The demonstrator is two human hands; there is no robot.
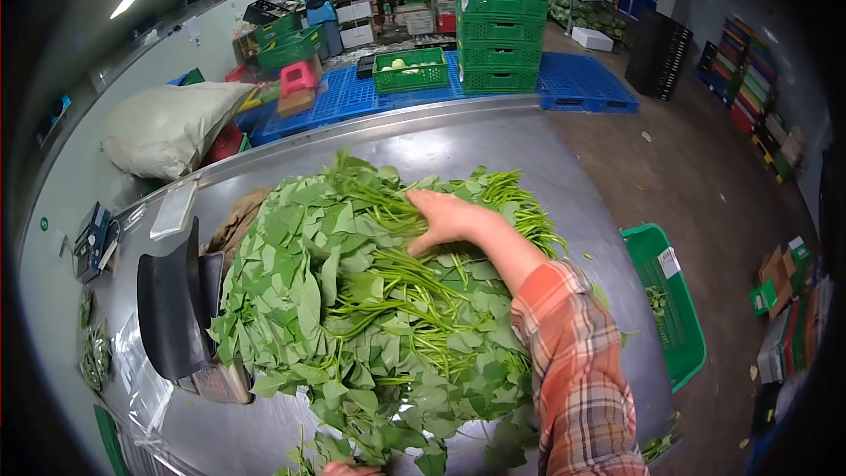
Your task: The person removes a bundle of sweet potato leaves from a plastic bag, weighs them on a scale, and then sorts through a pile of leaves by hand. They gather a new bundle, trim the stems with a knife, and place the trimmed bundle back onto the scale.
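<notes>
Head view: the right hand (445, 219) rests open on the leafy greens (370, 300) piled mid-desk (529, 150); the left hand (339, 469), barely visible at the near edge, cannot be judged.

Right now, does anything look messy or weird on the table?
A little. A few loose leaves lie off the big pile of greens on the metal table, near the right hand. More scraps hang at the table's near edge. Nothing looks broken or spilled.

A big heap of leafy greens (352, 300), long stems tangled, lies spread on the steel table.
</notes>
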